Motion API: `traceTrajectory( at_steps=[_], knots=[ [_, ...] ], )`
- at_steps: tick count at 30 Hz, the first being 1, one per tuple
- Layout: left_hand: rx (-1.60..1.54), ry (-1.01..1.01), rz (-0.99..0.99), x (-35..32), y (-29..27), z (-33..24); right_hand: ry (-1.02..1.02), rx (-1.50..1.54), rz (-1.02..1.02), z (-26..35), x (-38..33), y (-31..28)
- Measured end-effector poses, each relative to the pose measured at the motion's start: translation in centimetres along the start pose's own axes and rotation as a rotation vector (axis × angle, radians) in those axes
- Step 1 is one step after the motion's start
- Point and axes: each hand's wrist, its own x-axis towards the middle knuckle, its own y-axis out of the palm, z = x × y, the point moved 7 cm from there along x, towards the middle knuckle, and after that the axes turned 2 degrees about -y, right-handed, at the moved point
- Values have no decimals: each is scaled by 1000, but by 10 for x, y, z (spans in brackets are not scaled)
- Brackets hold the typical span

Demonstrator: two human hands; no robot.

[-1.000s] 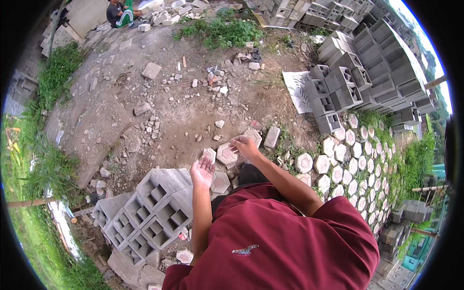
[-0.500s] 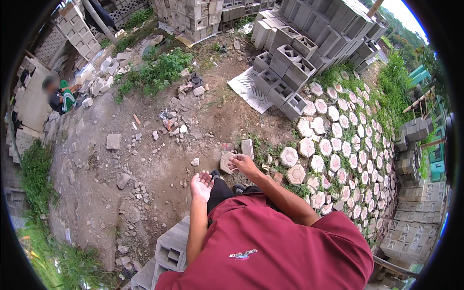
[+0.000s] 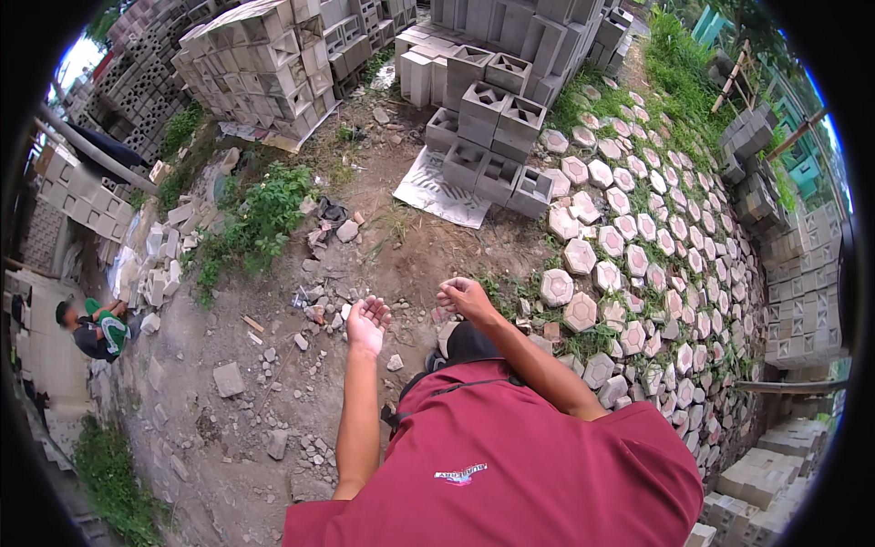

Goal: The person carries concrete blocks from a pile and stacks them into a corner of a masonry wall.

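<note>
Looking down, I see my left hand (image 3: 367,323) palm up, fingers loosely apart and holding nothing, above the rubble-strewn dirt (image 3: 273,383). My right hand (image 3: 463,296) hangs curled and empty, close beside the hexagonal pavers (image 3: 581,312), with hollow concrete blocks (image 3: 497,137) stacked well beyond.

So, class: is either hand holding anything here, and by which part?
Nothing is held. The left hand is open and empty; the right hand has loosely curled fingers with nothing visible in them.
</note>
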Motion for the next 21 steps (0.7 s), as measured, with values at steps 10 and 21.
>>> traceTrajectory(
  at_steps=[10, 21],
  knots=[
    [-72, -215, -35, 86, 17, 20, 30, 8, -158, 21, 86, -22],
    [74, -210, -163, 294, 127, -90, 83, -117, 18, 119, 321, -15]
  ],
)
